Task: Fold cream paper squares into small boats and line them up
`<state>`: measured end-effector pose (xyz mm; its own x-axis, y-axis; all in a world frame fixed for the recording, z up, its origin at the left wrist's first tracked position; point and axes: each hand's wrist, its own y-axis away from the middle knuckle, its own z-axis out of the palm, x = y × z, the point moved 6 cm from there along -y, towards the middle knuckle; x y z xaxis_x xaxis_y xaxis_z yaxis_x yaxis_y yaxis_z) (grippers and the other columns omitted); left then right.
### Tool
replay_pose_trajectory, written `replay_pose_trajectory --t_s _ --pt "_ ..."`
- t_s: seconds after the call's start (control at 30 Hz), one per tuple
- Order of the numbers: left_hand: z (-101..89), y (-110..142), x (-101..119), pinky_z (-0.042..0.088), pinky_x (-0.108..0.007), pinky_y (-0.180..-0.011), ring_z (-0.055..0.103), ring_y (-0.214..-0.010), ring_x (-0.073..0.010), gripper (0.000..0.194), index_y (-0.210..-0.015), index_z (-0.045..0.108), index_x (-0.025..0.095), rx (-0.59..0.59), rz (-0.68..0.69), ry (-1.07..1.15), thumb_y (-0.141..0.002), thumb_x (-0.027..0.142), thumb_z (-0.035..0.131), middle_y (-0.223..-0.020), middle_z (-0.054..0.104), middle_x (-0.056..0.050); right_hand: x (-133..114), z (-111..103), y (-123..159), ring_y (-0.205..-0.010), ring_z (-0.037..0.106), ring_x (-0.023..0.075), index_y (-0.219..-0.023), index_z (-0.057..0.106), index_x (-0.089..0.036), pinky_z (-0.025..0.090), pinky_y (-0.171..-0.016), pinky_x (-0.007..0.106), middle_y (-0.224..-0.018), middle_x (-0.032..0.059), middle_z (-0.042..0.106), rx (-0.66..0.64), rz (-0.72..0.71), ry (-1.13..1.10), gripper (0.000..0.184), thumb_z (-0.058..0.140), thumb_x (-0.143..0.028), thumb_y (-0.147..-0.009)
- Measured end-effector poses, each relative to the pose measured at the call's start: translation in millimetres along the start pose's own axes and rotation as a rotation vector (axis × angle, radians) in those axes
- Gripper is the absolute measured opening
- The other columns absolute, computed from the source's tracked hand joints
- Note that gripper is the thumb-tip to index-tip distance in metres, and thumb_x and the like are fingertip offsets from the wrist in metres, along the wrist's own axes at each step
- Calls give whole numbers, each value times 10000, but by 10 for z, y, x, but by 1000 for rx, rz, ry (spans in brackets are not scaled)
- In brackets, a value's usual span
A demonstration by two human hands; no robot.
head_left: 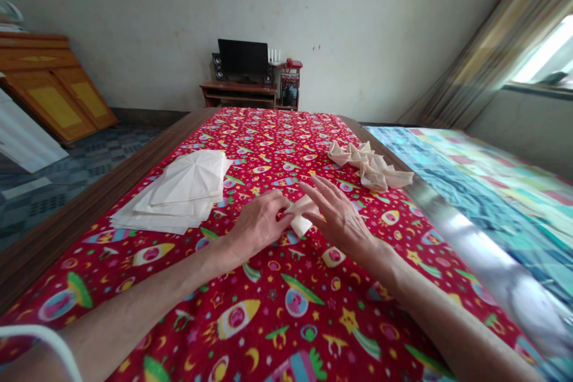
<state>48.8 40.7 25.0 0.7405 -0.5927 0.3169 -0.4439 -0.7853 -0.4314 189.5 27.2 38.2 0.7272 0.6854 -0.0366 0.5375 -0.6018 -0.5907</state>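
A small piece of folded cream paper [301, 224] is between my two hands at the middle of the table. My left hand [267, 215] pinches its left edge with thumb and fingertips. My right hand [336, 213] is over its right side, fingers stretched out and apart; whether the thumb touches the paper I cannot tell. To the left lies a stack of flat cream paper sheets [188, 182] with crease lines. At the right, several folded paper shapes [373, 170] with raised points sit in a loose cluster near the table's edge.
A red patterned cloth [273, 292] covers the table, its brown wooden edge [170, 143] showing at the left. A bed with a blue patterned cover [452, 185] adjoins on the right. Beyond the far end stands a desk [239, 91] with a monitor [244, 57].
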Motion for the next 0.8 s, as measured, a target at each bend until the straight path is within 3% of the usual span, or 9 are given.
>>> replay_pose_trajectory --t_s 0.1,0.23,0.37,0.5,0.63,0.8 --pt "-97 -3 126 423 -261 -689 541 -756 -157 190 -732 550 175 31 65 -42 -860 315 560 -793 552 -15 -12 1 -57 -964 604 225 -1030 623 -180 459 -827 357 -1026 101 670 -78 -31 4 189 506 -252 -900" --pt "-214 -17 181 451 -296 -784 554 -865 -184 133 -851 546 178 160 103 17 -862 310 560 -880 567 -35 115 -71 -78 -681 601 152 -811 642 -175 436 -659 261 -729 37 668 -29 138 -185 146 536 -249 -879" --pt "-245 -17 106 461 -319 -812 557 -921 -202 213 -958 529 171 252 114 40 -816 299 622 -938 575 -48 278 -48 -43 -682 627 148 -816 673 -190 457 -637 238 -758 20 698 109 342 -587 120 609 -291 -824" --pt "-266 3 64 443 -287 -752 573 -806 -161 69 -821 574 187 269 197 -10 -840 245 606 -826 602 -6 394 170 10 -802 664 199 -746 692 -199 509 -715 293 -826 36 720 112 436 -832 124 660 -318 -761" --pt "-271 59 167 401 -319 -777 576 -830 -167 64 -833 608 192 237 390 -181 -871 200 557 -842 638 -7 402 286 14 -907 650 206 -794 723 -219 501 -801 327 -969 68 707 63 264 -615 99 626 -231 -778" --pt "-73 132 228 405 -339 -800 571 -874 -184 115 -893 605 189 44 482 -231 -872 134 507 -878 641 -18 274 339 3 -906 612 196 -891 719 -215 476 -796 317 -928 78 686 -86 -8 -227 175 556 -178 -839"
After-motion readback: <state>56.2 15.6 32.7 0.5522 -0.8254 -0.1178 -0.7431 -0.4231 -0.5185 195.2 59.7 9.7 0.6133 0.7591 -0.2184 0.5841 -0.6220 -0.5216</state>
